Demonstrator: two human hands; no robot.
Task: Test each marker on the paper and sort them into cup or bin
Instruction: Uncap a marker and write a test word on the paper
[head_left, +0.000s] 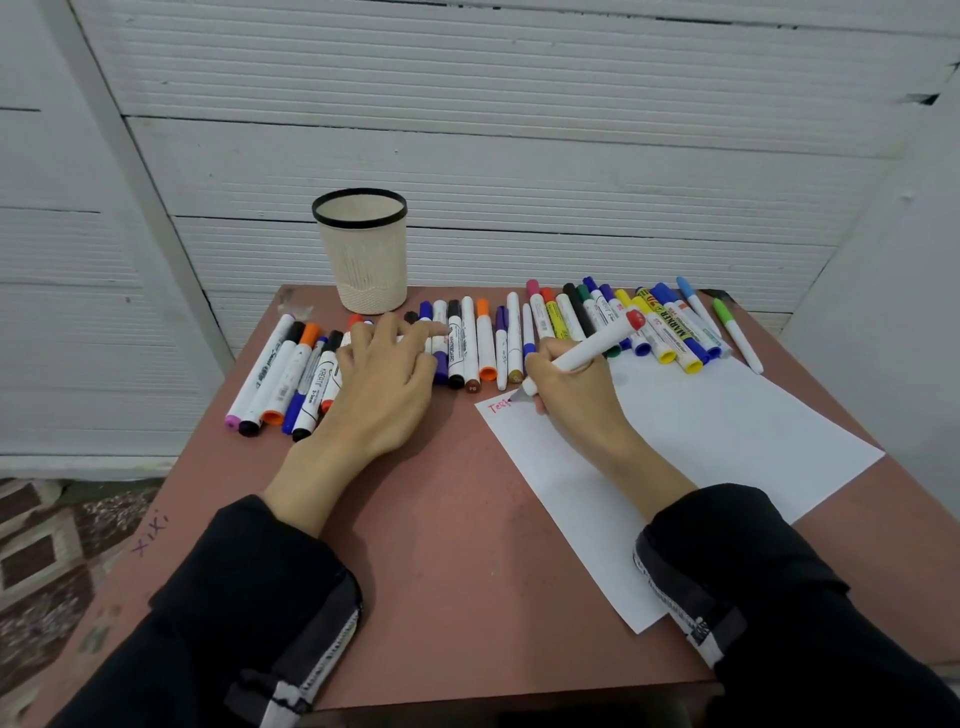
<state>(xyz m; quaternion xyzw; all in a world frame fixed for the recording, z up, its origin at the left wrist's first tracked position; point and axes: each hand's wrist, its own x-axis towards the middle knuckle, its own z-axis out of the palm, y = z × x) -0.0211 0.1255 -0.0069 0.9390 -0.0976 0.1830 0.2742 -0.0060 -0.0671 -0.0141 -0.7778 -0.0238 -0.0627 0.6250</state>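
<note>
My right hand (574, 395) grips a white marker with a red end (597, 343), its tip touching the top left corner of the white paper (727, 436), beside red writing (500, 406). My left hand (387, 374) lies flat, fingers spread, on the row of markers (467, 343) along the table's far side. More markers lie at the left (280, 374) and at the right (665, 327). A cream cup with a black rim (362, 249) stands behind the left hand. No bin is in view.
The reddish-brown table (441, 545) stands against a white ribbed wall (519, 130). A green-capped pen (737, 332) lies at the far right of the row. Patterned floor (47, 561) shows at the left, beyond the table edge.
</note>
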